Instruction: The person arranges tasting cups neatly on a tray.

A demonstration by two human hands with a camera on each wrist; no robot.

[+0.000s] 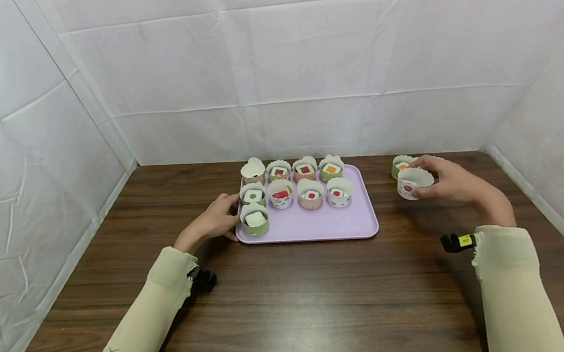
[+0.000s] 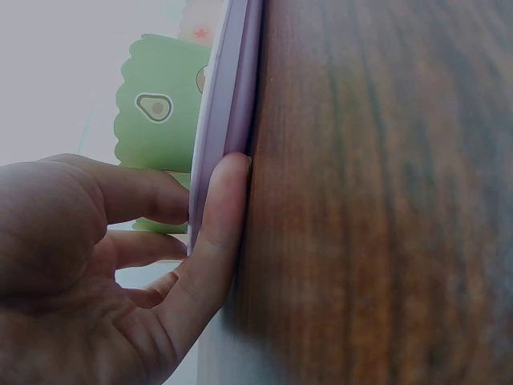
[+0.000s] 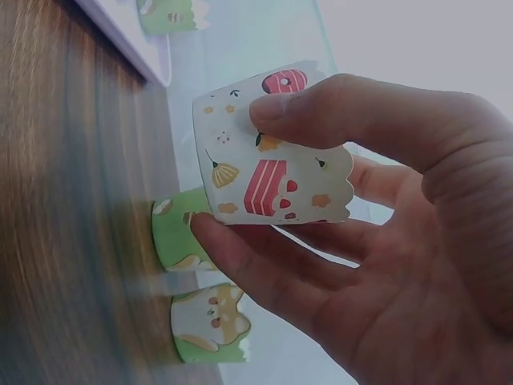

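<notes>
My right hand holds a white paper baking cup printed with cake slices, thumb on one side and fingers on the other. It is raised off the table, tilted a little; a small piece with a red mark shows inside. Close behind it stands a green cup with an orange-topped piece. At the left end of a lilac tray, my left hand grips the rim between its fingers. On the tray stand several paper cups, among them a green avocado-print cup near that hand; most hold small white pieces with coloured tops.
The dark wood table is bounded by white cloth walls at the back and sides. In the right wrist view a green dog-print cup stands on the table near the right hand.
</notes>
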